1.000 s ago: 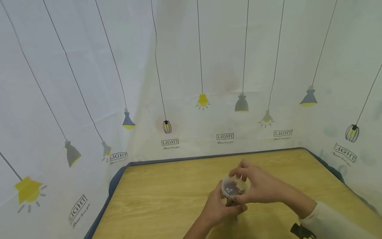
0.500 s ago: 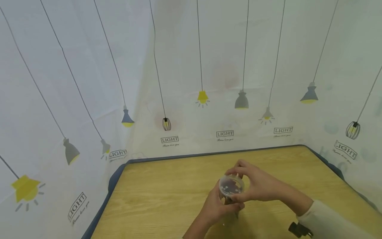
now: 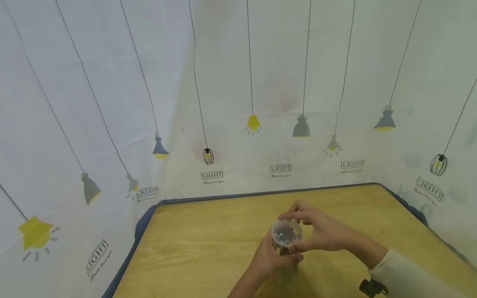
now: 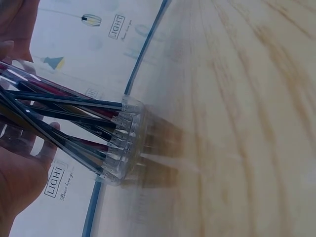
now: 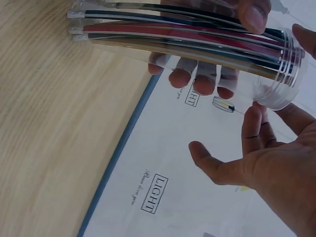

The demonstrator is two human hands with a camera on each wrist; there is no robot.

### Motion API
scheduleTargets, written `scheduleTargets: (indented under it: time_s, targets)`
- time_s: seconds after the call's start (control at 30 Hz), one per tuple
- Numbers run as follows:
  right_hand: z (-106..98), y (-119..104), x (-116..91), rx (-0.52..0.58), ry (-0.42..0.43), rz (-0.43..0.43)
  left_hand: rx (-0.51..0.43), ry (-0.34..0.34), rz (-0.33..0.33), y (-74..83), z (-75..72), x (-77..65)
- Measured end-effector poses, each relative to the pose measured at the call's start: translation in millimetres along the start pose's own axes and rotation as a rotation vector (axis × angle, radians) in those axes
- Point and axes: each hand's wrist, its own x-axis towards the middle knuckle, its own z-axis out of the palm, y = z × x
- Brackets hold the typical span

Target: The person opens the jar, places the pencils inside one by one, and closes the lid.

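Note:
A clear plastic tube (image 4: 136, 143) with several dark, red and brownish pencils (image 5: 212, 37) inside stands over the table. My left hand (image 3: 265, 258) is wrapped round the tube's body, and its fingers (image 5: 205, 85) show through the plastic in the right wrist view. My right hand (image 3: 322, 231) holds the round, translucent lid end (image 3: 286, 232) from above, thumb on the near side and fingers on the far side. In the left wrist view, silvery pencil ends (image 4: 116, 143) gather at the tube's base, near the tabletop. Whether the lid is loose cannot be told.
A wood-grain table (image 3: 193, 244) has a dark blue edge (image 3: 238, 195) at the back and sides. White cloth (image 3: 231, 82) printed with hanging lamps surrounds it closely. A small black device (image 3: 372, 287) sits by the right sleeve (image 3: 406, 273).
Both hands and the tube have shifted slightly left in the head view. The right fingers stay at the rim, and the left hand keeps its hold.

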Motion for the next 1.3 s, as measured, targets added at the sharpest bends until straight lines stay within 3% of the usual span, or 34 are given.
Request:
scheduleTargets:
  time_s: [0.13, 0.4, 0.6, 0.83, 1.03, 1.17, 1.3]
  targets:
    - [0.6, 12.7, -0.2, 0.065, -0.029, -0.075, -0.021, -0.018, -0.01, -1.1, -1.4, 2.1]
    - [-3.3, 19.3, 3.5, 0.054, -0.038, -0.174, -0.037, -0.035, 0.002, -0.5, -3.6, 7.3]
    - [-1.6, 8.3, 6.0, -0.016, 0.04, -0.101, -0.018, -0.017, 0.017, 3.0, -8.3, 11.0]
    - [13.8, 7.4, 3.9, -0.048, 0.147, -0.061, 0.005, -0.004, 0.028, -1.4, -10.6, 9.3]
    - [30.8, 6.3, -1.6, -0.055, 0.258, 0.028, -0.03, 0.029, -0.056, -7.6, -5.4, 3.8]
    - [44.9, 4.5, -3.9, 0.028, 0.354, 0.148, -0.082, 0.05, -0.132, -6.3, -1.0, 1.4]
    - [52.7, 7.2, -6.0, 0.192, 0.361, 0.216, -0.145, 0.034, -0.137, -2.3, 2.2, -0.4]
